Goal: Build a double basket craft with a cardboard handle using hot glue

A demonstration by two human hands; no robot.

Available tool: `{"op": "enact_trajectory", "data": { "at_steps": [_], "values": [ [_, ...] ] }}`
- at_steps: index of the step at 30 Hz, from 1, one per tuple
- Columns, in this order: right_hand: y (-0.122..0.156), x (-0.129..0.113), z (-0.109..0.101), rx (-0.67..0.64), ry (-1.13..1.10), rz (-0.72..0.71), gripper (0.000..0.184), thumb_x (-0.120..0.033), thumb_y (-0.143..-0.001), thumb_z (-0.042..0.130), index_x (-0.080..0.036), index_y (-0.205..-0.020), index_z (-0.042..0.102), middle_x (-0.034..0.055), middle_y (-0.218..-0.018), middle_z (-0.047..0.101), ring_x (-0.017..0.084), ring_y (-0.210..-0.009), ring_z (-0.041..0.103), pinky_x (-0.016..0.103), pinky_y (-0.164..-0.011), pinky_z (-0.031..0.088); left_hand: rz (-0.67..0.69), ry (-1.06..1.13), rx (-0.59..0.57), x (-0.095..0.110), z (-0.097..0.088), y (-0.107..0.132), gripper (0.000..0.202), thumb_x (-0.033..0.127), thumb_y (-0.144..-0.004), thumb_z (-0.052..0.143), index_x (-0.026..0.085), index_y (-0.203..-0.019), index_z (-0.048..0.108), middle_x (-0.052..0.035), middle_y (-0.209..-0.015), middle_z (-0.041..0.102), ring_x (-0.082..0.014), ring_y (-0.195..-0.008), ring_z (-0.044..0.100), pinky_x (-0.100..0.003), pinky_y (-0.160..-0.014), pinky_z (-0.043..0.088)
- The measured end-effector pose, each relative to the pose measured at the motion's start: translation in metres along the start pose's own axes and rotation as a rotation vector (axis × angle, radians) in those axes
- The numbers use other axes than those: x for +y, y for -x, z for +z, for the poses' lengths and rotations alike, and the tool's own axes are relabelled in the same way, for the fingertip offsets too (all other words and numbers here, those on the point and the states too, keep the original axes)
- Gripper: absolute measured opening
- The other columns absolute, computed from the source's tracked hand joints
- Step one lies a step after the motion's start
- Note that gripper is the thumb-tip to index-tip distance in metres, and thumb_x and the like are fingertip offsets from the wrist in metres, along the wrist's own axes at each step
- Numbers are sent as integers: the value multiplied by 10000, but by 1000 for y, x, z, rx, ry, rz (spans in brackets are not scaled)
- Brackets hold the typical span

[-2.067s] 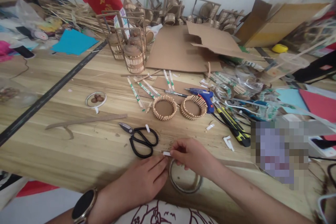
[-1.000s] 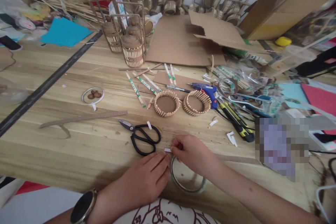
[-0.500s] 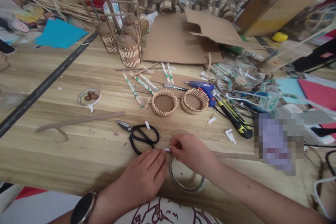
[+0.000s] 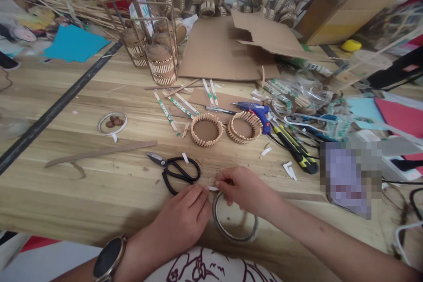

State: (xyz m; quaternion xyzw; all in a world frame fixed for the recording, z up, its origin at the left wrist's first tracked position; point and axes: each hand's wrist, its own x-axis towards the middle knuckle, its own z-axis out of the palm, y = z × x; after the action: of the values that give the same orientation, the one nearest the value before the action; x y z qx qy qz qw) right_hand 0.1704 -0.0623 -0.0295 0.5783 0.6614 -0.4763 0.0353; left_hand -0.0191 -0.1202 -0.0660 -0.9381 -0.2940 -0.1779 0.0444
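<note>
A short white strip [image 4: 213, 188] spans the small gap between my two hands, near the front of the table. My left hand [image 4: 185, 218] is closed, its fingers together and fingertips at the strip's left end. My right hand [image 4: 243, 189] pinches the other end between thumb and fingers. A roll of tape [image 4: 220, 224] lies flat under and beside my right hand. Black-handled scissors [image 4: 178, 172] rest just beyond my left fingers. To the right, a thin brown strip [image 4: 300, 196] runs out from behind my right forearm.
Two round stick-walled cups [image 4: 206, 142] [image 4: 245, 139] stand ahead, near a blue glue gun [image 4: 256, 110] and a yellow-black cutter [image 4: 294, 147]. A ring with brown beads [image 4: 114, 121] lies left. Lidded baskets in frames [image 4: 161, 68] and flat cardboard [image 4: 211, 48] are farther back.
My right hand has shifted slightly to the right, and a little more of the white strip shows between the hands. My left hand stays almost in place.
</note>
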Motion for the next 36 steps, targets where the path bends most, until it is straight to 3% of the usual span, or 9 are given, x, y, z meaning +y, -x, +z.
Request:
{"op": "enact_trajectory", "data": {
  "at_steps": [4, 10, 19, 25, 31, 36],
  "values": [
    [5, 4, -4, -56, -120, 55, 275, -212, -883, 476, -200, -635, 593, -57, -441, 500, 121, -424, 537, 217, -444, 331, -6, -10, -37, 1, 2, -3, 271, 98, -972, 375, 81, -965, 645, -128, -1002, 707, -227, -980, 603, -346, -889, 475],
    [11, 18, -9, 15, -76, 48, 300, -246, -843, 514, -202, -546, 513, -60, -434, 445, 106, -403, 472, 225, -434, 307, 8, -49, -54, 1, 0, -7, 278, 85, -964, 362, 46, -1069, 617, -140, -976, 700, -223, -948, 599, -353, -894, 467],
    [12, 28, -14, 28, 15, 53, 199, -245, -801, 568, -191, -610, 584, -25, -585, 617, 93, -395, 507, 227, -423, 319, 19, -45, -50, 3, -4, -13, 284, 69, -939, 391, 12, -1111, 611, -147, -937, 702, -243, -904, 615, -381, -849, 498],
    [7, 33, -12, -13, -22, 63, 172, -249, -804, 555, -196, -644, 588, -39, -538, 587, 99, -402, 543, 198, -396, 331, 36, -32, -105, 3, -1, -15, 285, 66, -936, 402, 0, -1115, 615, -139, -898, 675, -234, -838, 590, -394, -810, 520],
    [7, 31, -12, -26, 37, 77, 176, -234, -805, 540, -202, -641, 594, -40, -468, 561, 120, -426, 562, 203, -421, 342, 30, -28, -86, 3, 3, -17, 262, 67, -925, 430, 10, -1087, 627, -121, -865, 649, -228, -804, 565, -384, -783, 506],
    [9, 27, -15, -20, 89, 46, 171, -220, -798, 535, -197, -648, 611, -24, -479, 597, 123, -472, 575, 204, -468, 350, 27, -25, -158, 3, 2, -19, 245, 84, -899, 477, 32, -1066, 647, -109, -859, 642, -235, -797, 552, -380, -760, 506]
  ]
}}
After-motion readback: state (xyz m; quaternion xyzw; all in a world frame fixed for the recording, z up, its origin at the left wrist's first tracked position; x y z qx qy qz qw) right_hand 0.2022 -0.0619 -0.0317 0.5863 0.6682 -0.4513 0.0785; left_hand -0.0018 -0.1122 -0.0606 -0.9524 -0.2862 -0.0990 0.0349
